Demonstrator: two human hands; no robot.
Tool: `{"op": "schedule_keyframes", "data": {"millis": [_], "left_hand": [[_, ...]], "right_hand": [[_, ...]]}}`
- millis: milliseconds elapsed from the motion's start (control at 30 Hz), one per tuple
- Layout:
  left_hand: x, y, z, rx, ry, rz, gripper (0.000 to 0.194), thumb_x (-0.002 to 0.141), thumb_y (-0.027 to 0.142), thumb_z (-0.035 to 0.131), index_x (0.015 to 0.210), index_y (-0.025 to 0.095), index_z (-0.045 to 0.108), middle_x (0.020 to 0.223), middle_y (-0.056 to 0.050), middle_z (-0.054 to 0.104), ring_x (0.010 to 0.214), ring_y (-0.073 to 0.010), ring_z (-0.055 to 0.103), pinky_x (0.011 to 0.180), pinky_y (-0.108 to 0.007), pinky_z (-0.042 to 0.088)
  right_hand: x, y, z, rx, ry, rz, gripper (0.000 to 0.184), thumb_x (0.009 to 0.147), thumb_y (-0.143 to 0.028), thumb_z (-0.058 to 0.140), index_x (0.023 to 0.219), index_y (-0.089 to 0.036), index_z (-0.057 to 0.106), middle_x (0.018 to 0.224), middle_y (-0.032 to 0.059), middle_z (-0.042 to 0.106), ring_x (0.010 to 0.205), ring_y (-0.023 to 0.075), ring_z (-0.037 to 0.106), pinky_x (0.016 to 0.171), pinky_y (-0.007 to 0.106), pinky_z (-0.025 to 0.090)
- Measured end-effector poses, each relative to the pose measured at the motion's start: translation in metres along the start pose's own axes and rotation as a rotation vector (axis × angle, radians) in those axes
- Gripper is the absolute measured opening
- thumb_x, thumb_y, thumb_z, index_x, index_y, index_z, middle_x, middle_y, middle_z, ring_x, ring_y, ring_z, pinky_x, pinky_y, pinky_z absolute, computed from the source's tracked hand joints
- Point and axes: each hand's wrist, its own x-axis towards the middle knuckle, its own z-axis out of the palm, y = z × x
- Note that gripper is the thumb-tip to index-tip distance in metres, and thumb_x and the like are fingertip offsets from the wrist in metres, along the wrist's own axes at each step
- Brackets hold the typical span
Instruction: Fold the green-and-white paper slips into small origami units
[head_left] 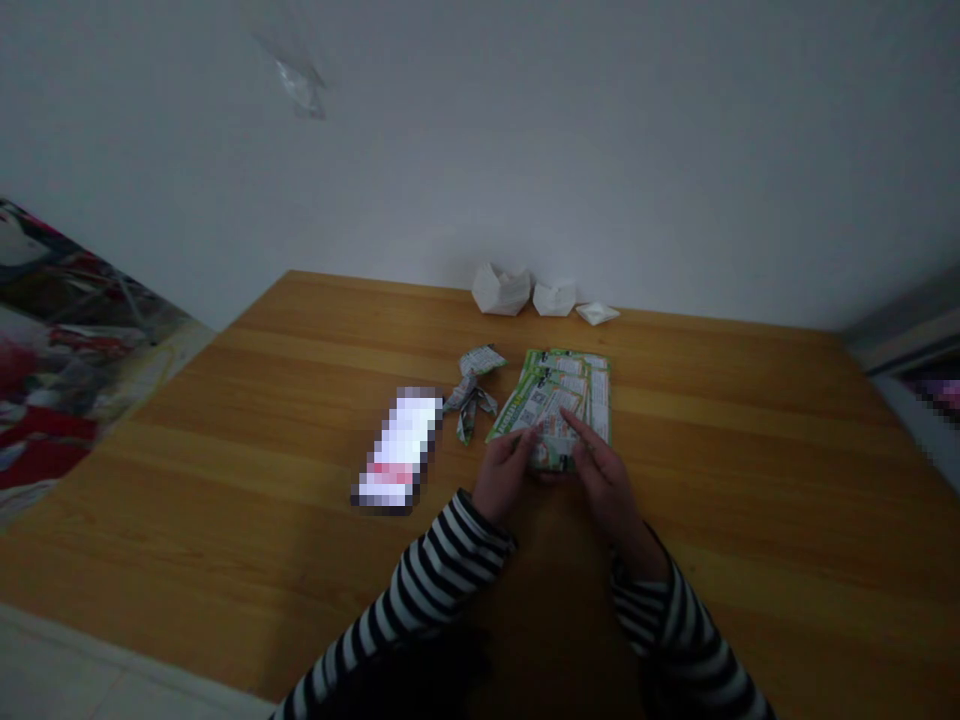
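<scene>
My left hand [504,472] and my right hand [604,476] grip the two sides of a printed leaflet [553,442] with green and orange print. Its upper part overlaps a fanned pile of similar leaflets [598,392] lying on the table, so where one ends is hard to make out. The right index finger stretches up along the sheet, while the left fingers are bent against its edge. Left of the pile lie pieces of folded printed paper [471,394], pointed and creased.
A bright-screened phone [401,447], blurred out, lies left on the wooden table [247,450]. By the wall stand a white folded paper shape [502,292], a smaller one [555,299] and a flatter paper boat [598,313]. Red and mixed items [52,430] lie beyond the left edge.
</scene>
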Motion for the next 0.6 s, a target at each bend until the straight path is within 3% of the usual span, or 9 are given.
{"op": "schedule_keyframes", "data": {"millis": [133,233,333,433,533,600], "left_hand": [[0.003,-0.004,0.000,-0.161,-0.028,-0.071,0.053,0.081,0.060,0.052,0.095,0.012,0.071,0.082,-0.005,0.073,0.075,-0.0190,0.066,0.075,-0.031,0.053],[0.003,-0.002,-0.001,-0.137,-0.026,-0.074,0.057,0.081,0.062,0.050,0.099,0.012,0.070,0.086,-0.007,0.074,0.078,-0.0209,0.068,0.077,-0.034,0.053],[0.001,0.003,-0.003,-0.057,-0.007,-0.038,0.060,0.083,0.063,0.044,0.102,0.012,0.070,0.093,-0.009,0.074,0.085,-0.0228,0.068,0.082,-0.035,0.053],[-0.001,0.009,-0.003,0.006,-0.022,0.029,0.060,0.088,0.060,0.039,0.117,0.014,0.065,0.105,-0.010,0.072,0.094,-0.0234,0.067,0.084,-0.035,0.053],[-0.004,0.011,-0.001,0.010,-0.054,0.135,0.063,0.086,0.045,0.055,0.141,0.020,0.037,0.125,-0.012,0.062,0.095,-0.0213,0.067,0.080,-0.033,0.055],[-0.004,0.011,-0.001,0.076,-0.043,0.195,0.063,0.083,0.035,0.062,0.140,0.021,0.038,0.124,-0.012,0.063,0.091,-0.0194,0.067,0.078,-0.030,0.055]], "right_hand": [[0.000,0.004,0.000,0.137,-0.006,0.086,0.053,0.088,-0.046,0.052,0.138,-0.030,0.045,0.147,0.0009,0.040,0.114,0.0289,0.059,0.087,0.048,0.057],[0.001,0.003,0.001,0.123,0.012,0.098,0.054,0.087,-0.045,0.053,0.137,-0.030,0.045,0.146,0.0011,0.041,0.114,0.0282,0.058,0.082,0.045,0.059],[0.002,0.000,0.002,0.042,0.051,0.082,0.053,0.085,-0.043,0.055,0.135,-0.027,0.049,0.143,0.0038,0.046,0.114,0.0268,0.058,0.079,0.041,0.060],[0.003,-0.002,0.001,-0.033,0.081,0.031,0.049,0.083,-0.038,0.059,0.130,-0.024,0.053,0.131,0.0060,0.058,0.113,0.0242,0.059,0.086,0.038,0.056],[0.005,-0.001,-0.001,-0.107,0.123,-0.057,0.044,0.081,-0.032,0.061,0.124,-0.023,0.054,0.123,0.0060,0.063,0.109,0.0215,0.061,0.091,0.035,0.052],[0.005,0.000,-0.002,-0.184,0.153,-0.126,0.038,0.082,-0.029,0.060,0.119,-0.023,0.056,0.119,0.0057,0.064,0.105,0.0204,0.062,0.090,0.034,0.052]]}}
